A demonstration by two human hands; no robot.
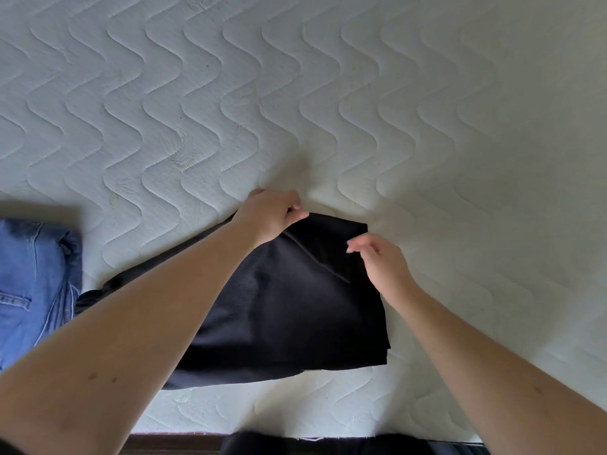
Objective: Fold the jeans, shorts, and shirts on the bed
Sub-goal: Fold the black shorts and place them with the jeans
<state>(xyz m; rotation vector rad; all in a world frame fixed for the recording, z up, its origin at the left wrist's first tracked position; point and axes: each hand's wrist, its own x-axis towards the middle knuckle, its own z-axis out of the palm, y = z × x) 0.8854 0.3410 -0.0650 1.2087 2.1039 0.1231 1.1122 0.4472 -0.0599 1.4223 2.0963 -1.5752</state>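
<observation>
We're over the bed [328, 93], where the black garment [289, 316] lies part-folded near its front edge. Our left hand [269, 218] pinches the far top edge; our right hand [381, 261] hovers just over the right corner, fingers loosely curled, holding nothing. It looks soft, light, limp cloth, so we'd take it by corners and edges. Blue jeans [33, 284] sit at far left.

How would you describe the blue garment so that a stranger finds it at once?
Look at the white quilted mattress, then at its left edge. There lies the blue denim garment, left of the black garment under both hands. Only it is blue, with pale stitched seams.
</observation>
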